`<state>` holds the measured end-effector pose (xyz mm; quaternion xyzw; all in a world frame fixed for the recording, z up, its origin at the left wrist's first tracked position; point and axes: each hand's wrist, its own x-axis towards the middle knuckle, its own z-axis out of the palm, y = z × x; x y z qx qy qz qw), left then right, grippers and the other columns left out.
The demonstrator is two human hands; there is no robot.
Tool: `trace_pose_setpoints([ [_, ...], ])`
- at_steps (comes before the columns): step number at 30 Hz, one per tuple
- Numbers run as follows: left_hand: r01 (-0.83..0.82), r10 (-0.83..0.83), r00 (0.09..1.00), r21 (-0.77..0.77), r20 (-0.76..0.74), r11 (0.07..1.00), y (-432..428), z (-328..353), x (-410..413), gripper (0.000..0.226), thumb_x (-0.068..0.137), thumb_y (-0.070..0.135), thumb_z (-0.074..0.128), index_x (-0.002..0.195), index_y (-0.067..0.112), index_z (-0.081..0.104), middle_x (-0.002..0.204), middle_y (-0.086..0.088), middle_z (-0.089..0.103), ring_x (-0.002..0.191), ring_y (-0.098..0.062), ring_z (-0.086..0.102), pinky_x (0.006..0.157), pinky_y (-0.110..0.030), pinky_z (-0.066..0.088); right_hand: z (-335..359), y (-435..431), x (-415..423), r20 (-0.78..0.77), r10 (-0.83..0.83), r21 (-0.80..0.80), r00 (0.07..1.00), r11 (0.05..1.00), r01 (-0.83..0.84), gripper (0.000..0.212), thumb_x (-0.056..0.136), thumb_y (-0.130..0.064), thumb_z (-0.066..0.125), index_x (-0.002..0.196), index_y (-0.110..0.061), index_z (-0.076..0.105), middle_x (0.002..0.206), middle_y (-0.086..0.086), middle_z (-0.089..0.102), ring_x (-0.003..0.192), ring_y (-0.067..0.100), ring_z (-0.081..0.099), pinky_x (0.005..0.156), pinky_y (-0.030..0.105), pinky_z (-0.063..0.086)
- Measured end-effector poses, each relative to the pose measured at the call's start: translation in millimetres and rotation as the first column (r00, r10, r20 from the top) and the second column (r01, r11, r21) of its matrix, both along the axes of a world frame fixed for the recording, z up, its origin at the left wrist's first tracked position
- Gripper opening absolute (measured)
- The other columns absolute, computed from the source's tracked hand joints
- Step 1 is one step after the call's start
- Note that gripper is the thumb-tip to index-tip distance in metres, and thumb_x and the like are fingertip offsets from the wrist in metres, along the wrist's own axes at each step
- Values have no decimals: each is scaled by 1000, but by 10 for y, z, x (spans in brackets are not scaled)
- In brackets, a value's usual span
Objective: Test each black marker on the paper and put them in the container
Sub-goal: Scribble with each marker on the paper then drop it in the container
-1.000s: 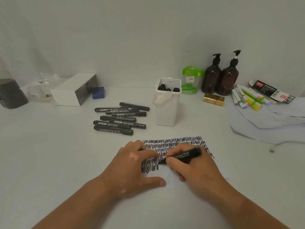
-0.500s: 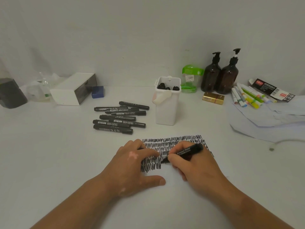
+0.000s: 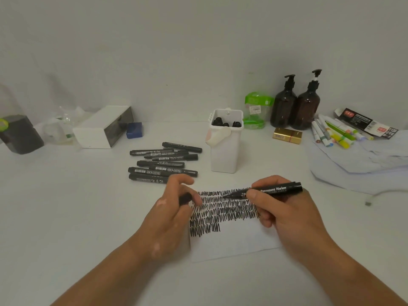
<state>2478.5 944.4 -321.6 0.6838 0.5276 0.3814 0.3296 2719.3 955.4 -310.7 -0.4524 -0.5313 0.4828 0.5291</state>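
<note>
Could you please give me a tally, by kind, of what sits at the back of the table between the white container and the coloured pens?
Brown pump bottles: 2
Green-lidded clear jar: 1
Gold box: 1
Total: 4

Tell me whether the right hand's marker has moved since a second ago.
Yes. The marker has shifted rightward and away from the person, from the lowest scribble row on the paper to the top rows.
</note>
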Motion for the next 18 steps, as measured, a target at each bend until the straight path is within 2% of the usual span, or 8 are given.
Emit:
trace_pose_setpoints([
  [3,-27,29,997,-20,70,999,8,-28,-14,25,100,0,44,108,23,36,105,15,73,47,-8,38,54,-20,39,27,6,53,-177,83,-54,981,994,-93,19,77,-22,69,90,-11,78,66,15,63,56,22,56,49,30,47],
  [5,-11,13,991,-18,135,1000,26,-30,-25,23,99,0,51,104,21,42,108,11,75,55,0,50,62,-22,40,59,4,68,-268,93,-86,959,989,-120,19,79,-22,63,83,-9,76,68,20,65,54,23,56,47,31,48],
  [7,4,-4,983,-1,185,1000,46,-45,-44,20,98,5,58,103,24,55,101,11,75,68,4,59,66,-19,45,88,-7,64,-265,77,-86,961,991,-104,13,79,-21,63,75,-11,71,66,22,65,51,24,54,45,30,47],
  [9,10,-13,978,11,208,1000,54,-57,-53,10,93,24,63,100,31,64,90,11,71,67,-1,58,62,-17,47,100,-17,53,-223,58,-65,973,995,-75,14,78,-23,66,73,-11,70,64,20,64,48,23,51,44,28,46],
  [12,58,-43,954,-40,298,998,58,-80,-52,27,84,45,62,103,27,66,82,-2,63,67,-14,49,61,-24,45,105,-29,53,-177,47,-45,983,997,-56,14,79,-22,73,74,-9,73,63,18,64,47,21,50,45,28,45],
  [14,94,-57,916,-74,398,993,60,-92,-40,30,82,45,63,101,21,67,77,-2,57,68,-19,44,63,-31,43,97,-34,51,-165,59,-40,985,997,-66,11,82,-18,77,77,-9,74,66,19,66,48,21,51,46,29,46],
  [18,154,-77,853,-107,516,982,63,-97,-13,27,79,39,67,93,17,68,75,-9,48,64,-18,40,58,-27,41,72,-54,-2,-132,87,-29,987,995,-91,14,79,-24,71,79,-10,76,69,19,70,50,20,54,48,28,48],
])
